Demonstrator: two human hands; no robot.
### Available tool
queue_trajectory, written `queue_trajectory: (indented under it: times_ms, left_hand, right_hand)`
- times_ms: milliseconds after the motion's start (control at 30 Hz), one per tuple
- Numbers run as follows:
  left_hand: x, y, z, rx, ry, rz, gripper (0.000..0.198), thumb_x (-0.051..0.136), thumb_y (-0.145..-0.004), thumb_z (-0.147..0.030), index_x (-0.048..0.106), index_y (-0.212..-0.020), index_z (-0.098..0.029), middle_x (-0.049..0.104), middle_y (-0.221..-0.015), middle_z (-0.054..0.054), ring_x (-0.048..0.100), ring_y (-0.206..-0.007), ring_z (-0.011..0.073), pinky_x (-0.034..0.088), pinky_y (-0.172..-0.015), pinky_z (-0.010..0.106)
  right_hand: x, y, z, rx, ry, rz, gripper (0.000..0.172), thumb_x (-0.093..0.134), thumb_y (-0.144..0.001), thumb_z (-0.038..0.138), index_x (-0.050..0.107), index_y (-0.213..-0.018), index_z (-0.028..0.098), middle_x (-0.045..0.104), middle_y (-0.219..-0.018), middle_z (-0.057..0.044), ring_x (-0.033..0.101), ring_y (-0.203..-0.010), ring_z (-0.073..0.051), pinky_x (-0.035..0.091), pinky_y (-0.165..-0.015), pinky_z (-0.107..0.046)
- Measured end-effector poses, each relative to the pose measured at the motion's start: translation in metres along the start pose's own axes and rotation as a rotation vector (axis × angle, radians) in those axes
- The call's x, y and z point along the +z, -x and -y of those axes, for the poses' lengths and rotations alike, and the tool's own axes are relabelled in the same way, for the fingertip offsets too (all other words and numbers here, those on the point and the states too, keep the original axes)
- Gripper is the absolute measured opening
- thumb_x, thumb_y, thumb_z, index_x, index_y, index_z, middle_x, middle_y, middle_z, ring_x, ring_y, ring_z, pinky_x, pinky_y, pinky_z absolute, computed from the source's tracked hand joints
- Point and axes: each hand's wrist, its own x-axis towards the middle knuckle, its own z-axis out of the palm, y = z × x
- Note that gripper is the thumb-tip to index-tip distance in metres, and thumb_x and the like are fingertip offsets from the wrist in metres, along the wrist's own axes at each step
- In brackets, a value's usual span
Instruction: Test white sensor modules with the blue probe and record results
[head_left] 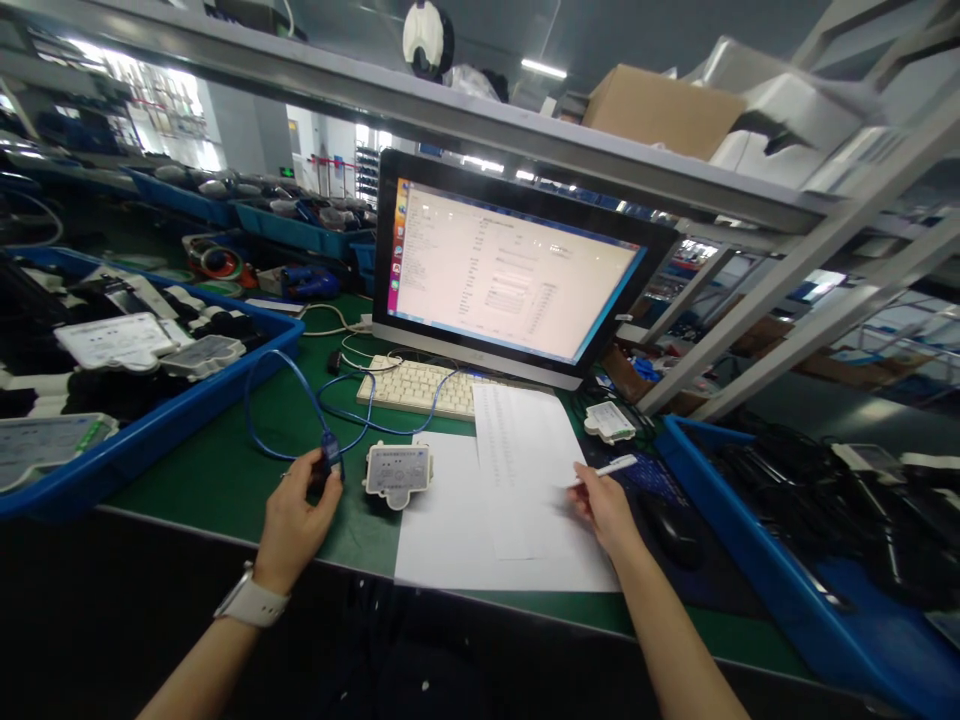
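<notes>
My left hand (301, 515) is closed around a dark blue connector (330, 455) at the end of a blue cable (289, 365), just above the green table. To its right, apart from it, lies a white-and-grey module (398, 472) with a printed label. My right hand (600, 505) grips a white pen (616, 465), its tip low over the right side of a printed sheet (517, 470). That sheet overlaps a blank white paper (442, 540). The fine print is too blurred to read.
A lit monitor (510, 270) stands behind a cream keyboard (420, 388). Blue bins (161, 445) flank the workspace, the right bin (817, 625) holding black parts. A black mouse (670, 528) and another white module (609, 422) sit right. A metal shelf (450, 110) crosses overhead.
</notes>
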Motion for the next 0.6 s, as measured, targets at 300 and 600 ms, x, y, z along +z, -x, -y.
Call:
queue_trajectory:
  times_ms: [300, 600]
  left_hand:
    - [0.003, -0.001, -0.002, -0.019, -0.093, 0.099, 0.039, 0.041, -0.082, -0.04, 0.052, -0.11, -0.015, 0.059, -0.08, 0.005, 0.058, -0.072, 0.0204, 0.048, -0.07, 0.033]
    - [0.004, 0.013, -0.033, 0.186, -0.107, 0.197, 0.079, 0.067, -0.068, -0.048, 0.034, -0.132, -0.018, 0.043, -0.13, 0.015, 0.041, -0.122, 0.0317, 0.036, -0.101, 0.048]
  right_hand:
    - [-0.061, 0.001, -0.024, -0.084, 0.564, -0.053, 0.051, 0.052, -0.063, 0.065, 0.038, -0.038, 0.023, 0.044, -0.035, 0.001, 0.042, -0.037, -0.015, 0.033, -0.043, -0.028]
    - [-0.058, 0.017, -0.025, -0.025, 0.473, -0.335, 0.042, 0.046, -0.057, 0.064, 0.039, -0.035, 0.029, 0.044, -0.038, -0.004, 0.044, -0.04, -0.019, 0.034, -0.051, -0.037]
